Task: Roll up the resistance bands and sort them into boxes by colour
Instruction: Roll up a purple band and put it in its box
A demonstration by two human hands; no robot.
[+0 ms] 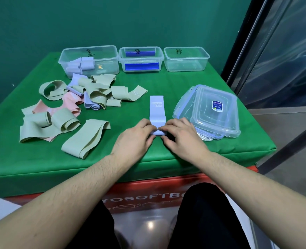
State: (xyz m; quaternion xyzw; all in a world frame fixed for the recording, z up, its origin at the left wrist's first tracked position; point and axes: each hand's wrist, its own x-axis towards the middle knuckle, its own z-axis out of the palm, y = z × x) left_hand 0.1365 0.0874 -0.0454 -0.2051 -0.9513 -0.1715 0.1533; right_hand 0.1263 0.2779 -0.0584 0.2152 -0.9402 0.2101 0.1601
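Sorting in progress, read from left to right. At far left lies the unsorted heap: many pale green bands, a few pink ones beneath them, and a few lilac ones near its far edge, all loose or only half curled on the green table cover. None of the green or pink bands appears to be boxed yet. Behind the heap stands the left box, which already holds several rolled lilac bands. Next to it, the middle box shows blue strips at its near and far walls, possibly lid clips or contents; which cannot be told. At centre front, the left hand and the right hand meet over the near end of one lilac band. The fingers of both are curled onto its started roll, pinching it, while the unrolled length stretches flat away from the person. This roll is judged barely begun. Farther right at the back, the right box is empty. At near right rests a stack of clear lids. Most of the work therefore remains.
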